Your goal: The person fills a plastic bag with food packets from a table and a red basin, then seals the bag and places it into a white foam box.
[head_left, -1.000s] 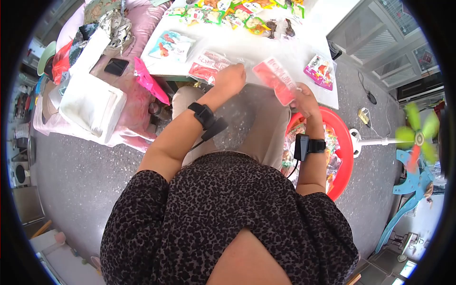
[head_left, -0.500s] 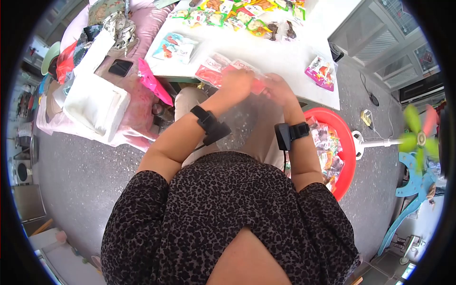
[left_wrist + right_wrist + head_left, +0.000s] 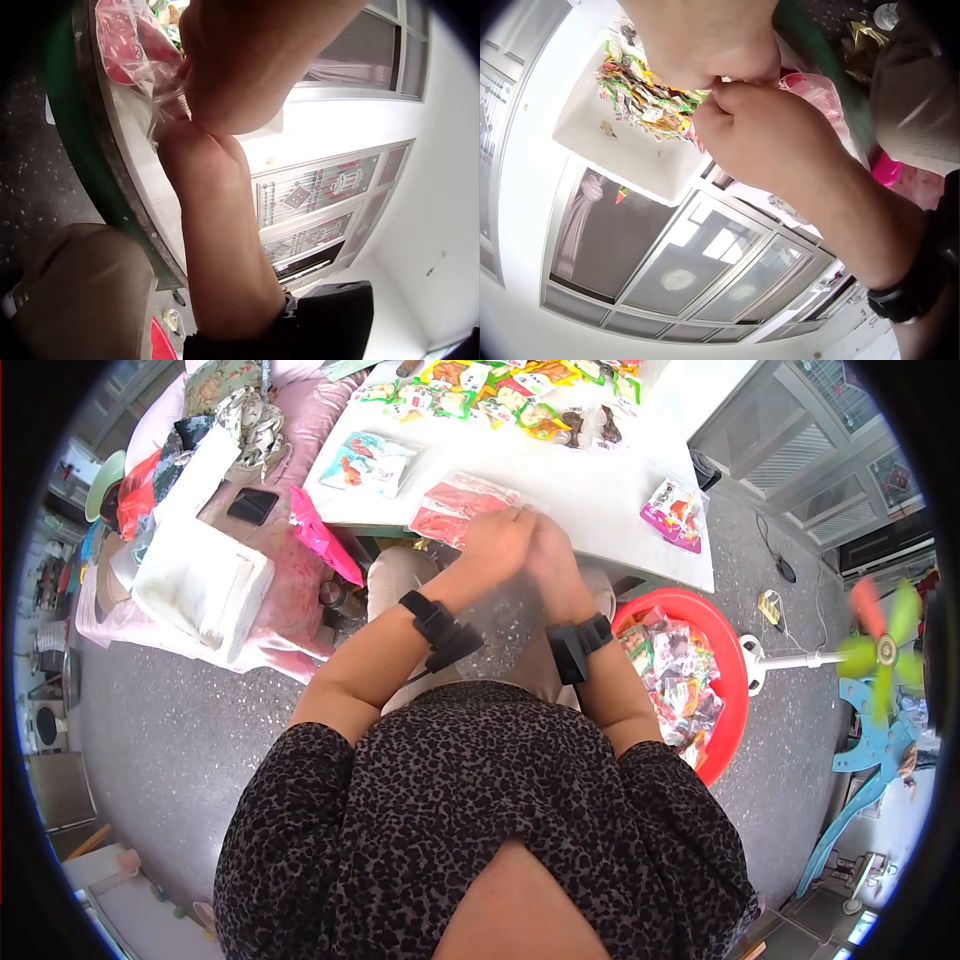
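Nearest us: black wrist units (image 3: 450, 630) on both forearms; tan trousers (image 3: 392, 572) partly screened by the arms.

The left hand (image 3: 493, 543) and right hand (image 3: 548, 550) meet, touching, at the near edge of the table (image 3: 590, 495). From the head view we lose most fingertips. The left wrist view shows more: left fingers curled, pinching the clear film at one end of a red packet (image 3: 455, 507). The right hand sits against that film, but its fingertips are tucked away; whether it grips, we cannot tell. In the right wrist view the two hands block most of the packet.

The packet lies left of and just beyond the left hand, along the near edge, left of its middle. Its hand-side end is covered. One packet or two overlaid, we cannot make out; print too small to read.

Red tub (image 3: 738, 695) below the near right corner, its left side cut off by the right arm, full of small packets (image 3: 682, 680).

Farther: purple packet (image 3: 673, 517) by the right edge, blue-and-white packet (image 3: 366, 463) by the left. Toward the far edge, a row of bright packets (image 3: 480, 395), cropped by our frame.
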A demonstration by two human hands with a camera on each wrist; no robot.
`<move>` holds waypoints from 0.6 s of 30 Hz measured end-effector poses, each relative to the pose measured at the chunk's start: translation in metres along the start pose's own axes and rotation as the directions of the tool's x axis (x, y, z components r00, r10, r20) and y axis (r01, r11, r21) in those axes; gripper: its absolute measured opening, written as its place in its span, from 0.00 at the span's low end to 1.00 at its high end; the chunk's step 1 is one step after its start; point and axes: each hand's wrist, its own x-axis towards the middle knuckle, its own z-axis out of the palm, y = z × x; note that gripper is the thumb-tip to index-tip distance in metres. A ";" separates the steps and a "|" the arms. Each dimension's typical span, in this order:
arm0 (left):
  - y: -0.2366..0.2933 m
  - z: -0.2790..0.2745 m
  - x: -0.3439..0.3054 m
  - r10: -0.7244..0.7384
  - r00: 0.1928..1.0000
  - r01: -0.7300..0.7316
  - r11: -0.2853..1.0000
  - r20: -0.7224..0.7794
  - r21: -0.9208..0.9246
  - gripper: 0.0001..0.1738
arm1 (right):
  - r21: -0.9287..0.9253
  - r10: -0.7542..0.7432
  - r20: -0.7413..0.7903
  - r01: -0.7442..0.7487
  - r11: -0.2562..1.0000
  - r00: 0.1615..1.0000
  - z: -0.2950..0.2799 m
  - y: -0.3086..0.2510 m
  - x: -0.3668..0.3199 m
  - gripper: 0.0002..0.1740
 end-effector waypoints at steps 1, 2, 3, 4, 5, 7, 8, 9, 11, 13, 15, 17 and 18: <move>-0.001 -0.001 -0.003 0.037 0.997 -0.038 0.999 -0.070 -0.025 0.12 | 0.010 0.016 0.024 -0.016 1.000 1.000 -0.006 0.000 0.003 0.09; 0.000 -0.003 -0.009 0.071 0.987 -0.078 0.996 -0.141 -0.047 0.14 | 0.019 0.032 0.048 -0.033 0.999 0.998 -0.019 -0.002 0.008 0.09; 0.000 -0.006 -0.014 0.102 0.972 -0.119 0.991 -0.210 -0.068 0.16 | 0.028 0.047 0.069 -0.049 0.998 0.996 -0.020 -0.006 0.007 0.08; 0.000 -0.009 -0.020 0.127 0.967 -0.148 0.986 -0.222 -0.079 0.18 | 0.056 0.023 0.039 -0.025 0.998 0.999 -0.022 -0.010 0.003 0.08; -0.001 -0.013 -0.026 0.152 0.961 -0.177 0.980 -0.232 -0.089 0.19 | 0.084 -0.001 0.007 0.001 0.996 1.000 -0.025 -0.015 -0.001 0.08; -0.005 -0.013 -0.037 0.179 0.957 -0.199 0.977 -0.227 -0.069 0.21 | 0.114 -0.019 -0.060 0.026 0.993 0.998 -0.027 -0.024 -0.010 0.07; -0.009 -0.009 -0.042 0.185 0.959 -0.196 0.980 -0.213 -0.035 0.21 | 0.117 -0.016 -0.090 0.027 0.993 0.996 -0.029 -0.028 -0.012 0.07; -0.013 -0.005 -0.046 0.189 0.962 -0.193 0.981 -0.200 -0.001 0.20 | 0.119 -0.012 -0.121 0.027 0.992 0.993 -0.032 -0.031 -0.014 0.07; -0.020 0.007 -0.047 0.231 0.948 -0.219 0.973 -0.217 0.077 0.19 | 0.086 -0.021 -0.143 0.034 0.996 0.989 -0.036 -0.035 -0.017 0.07; -0.021 0.007 -0.046 0.250 0.949 -0.235 0.967 -0.192 0.098 0.18 | 0.052 -0.041 -0.167 0.050 0.997 0.985 -0.038 -0.039 -0.020 0.08; -0.022 0.003 -0.044 0.251 0.960 -0.245 0.967 -0.127 0.063 0.17 | 0.015 -0.074 -0.191 0.078 0.997 0.979 -0.034 -0.044 -0.026 0.09; -0.027 -0.003 -0.038 0.238 0.957 -0.248 0.968 -0.168 -0.044 0.16 | -0.131 -0.185 -0.235 0.158 0.979 0.954 -0.024 -0.052 -0.037 0.10; -0.030 -0.007 -0.035 0.229 0.955 -0.250 0.964 -0.187 -0.096 0.15 | -0.203 -0.241 -0.251 0.193 0.960 0.937 -0.015 -0.057 -0.042 0.11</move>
